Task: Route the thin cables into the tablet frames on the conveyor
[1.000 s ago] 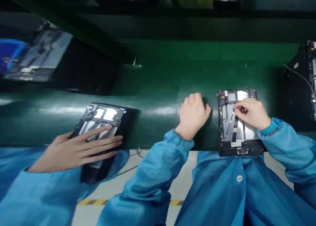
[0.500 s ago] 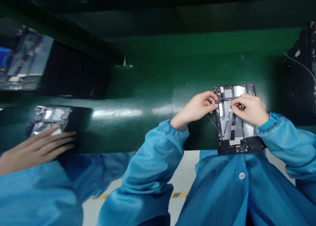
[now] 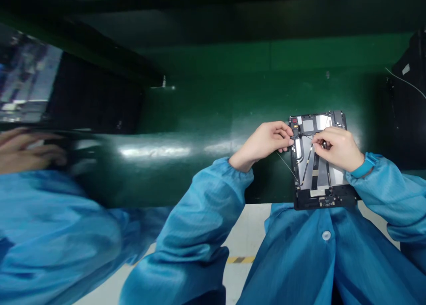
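The left hand [image 3: 266,140] grips the upper left edge of an open tablet frame [image 3: 316,180], while the right hand [image 3: 336,150] pinches something too small to tell, just apart from it. A thin wire [image 3: 286,165] trails loose below the left hand; a snag or hard tug could kink or tear it. The frame lies on a glossy green belt [image 3: 199,114], with pale floor [image 3: 246,234] just below it. Well left of the frame, a co-worker's hand [image 3: 20,152] lies blurred.
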Demonstrator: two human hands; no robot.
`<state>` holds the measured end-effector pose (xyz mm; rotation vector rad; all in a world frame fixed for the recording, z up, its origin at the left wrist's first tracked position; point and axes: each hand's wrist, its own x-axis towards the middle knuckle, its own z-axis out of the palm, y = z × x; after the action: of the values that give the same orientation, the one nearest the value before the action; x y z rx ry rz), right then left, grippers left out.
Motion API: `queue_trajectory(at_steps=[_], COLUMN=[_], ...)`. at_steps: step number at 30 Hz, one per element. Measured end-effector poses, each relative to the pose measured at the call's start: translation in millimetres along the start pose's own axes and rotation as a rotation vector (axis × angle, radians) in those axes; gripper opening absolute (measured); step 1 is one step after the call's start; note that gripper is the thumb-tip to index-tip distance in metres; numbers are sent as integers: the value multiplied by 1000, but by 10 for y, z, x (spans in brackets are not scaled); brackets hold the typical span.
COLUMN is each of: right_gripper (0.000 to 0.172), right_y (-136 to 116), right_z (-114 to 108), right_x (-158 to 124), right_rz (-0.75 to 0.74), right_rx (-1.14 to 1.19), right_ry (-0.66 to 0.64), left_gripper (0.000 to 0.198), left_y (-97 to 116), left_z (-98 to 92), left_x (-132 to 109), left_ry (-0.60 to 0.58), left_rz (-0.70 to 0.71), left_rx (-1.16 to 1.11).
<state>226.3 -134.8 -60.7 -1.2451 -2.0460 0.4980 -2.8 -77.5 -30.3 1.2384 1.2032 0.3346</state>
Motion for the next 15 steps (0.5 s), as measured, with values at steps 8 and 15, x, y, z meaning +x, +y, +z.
queue_trajectory(at_steps=[8,15], right_gripper=[18,22], right_y=[4,22], right_z=[-11,-42], right_x=[7,11], right_rz=[10,30], right_rx=[9,48], right_ry=[3,-38], left_gripper=[21,20], left_y=[-9,91], left_z=[178,170], left_x=[-22,14], left_ry=[167,174], left_rz=[-9,-16], left_rx=[-97,60])
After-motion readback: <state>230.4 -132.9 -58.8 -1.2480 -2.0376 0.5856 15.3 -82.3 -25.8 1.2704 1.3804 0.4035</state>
